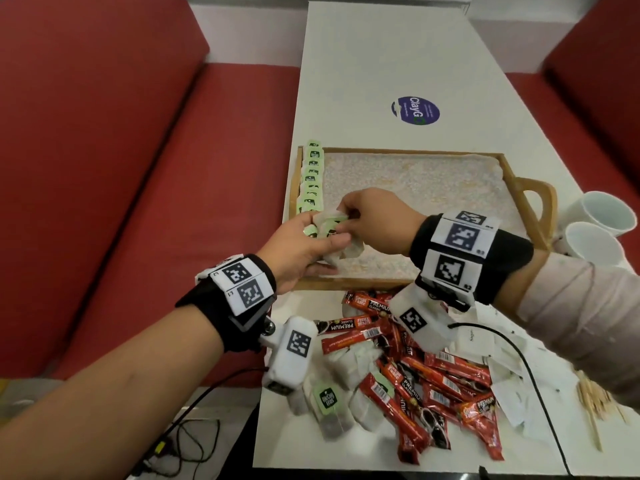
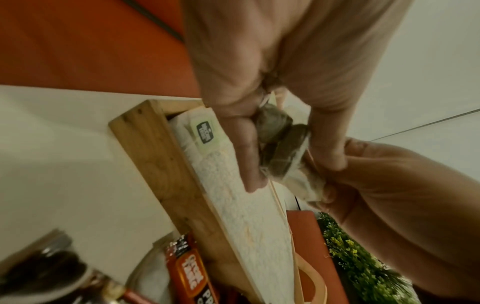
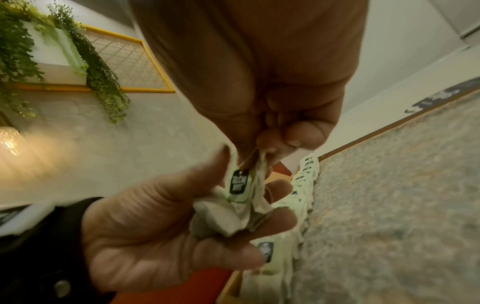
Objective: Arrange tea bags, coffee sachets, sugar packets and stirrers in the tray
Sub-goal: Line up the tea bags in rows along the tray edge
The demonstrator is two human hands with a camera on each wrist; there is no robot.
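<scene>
My left hand [image 1: 320, 239] holds a small bunch of tea bags [image 1: 329, 227] with green tags over the near left corner of the wooden tray [image 1: 381, 150]. My right hand [image 1: 346, 216] reaches across and pinches one bag of that bunch by its top. In the right wrist view the pinched tea bag [image 3: 240, 185] hangs from the thumb and forefinger, and the left hand cups the others [image 3: 221, 220]. A row of tea bags [image 1: 311, 174] lines the tray's left wall. Coffee sachets [image 1: 415, 375], loose tea bags [image 1: 327, 400], sugar packets [image 1: 502, 386] and wooden stirrers [image 1: 595, 400] lie in front of the tray.
Two white cups [image 1: 595, 220] stand right of the tray's handle [image 1: 540, 202]. A round blue sticker [image 1: 415, 110] marks the white table [image 1: 381, 64] beyond the tray. Red benches flank the table. A black cable [image 1: 519, 358] crosses the pile.
</scene>
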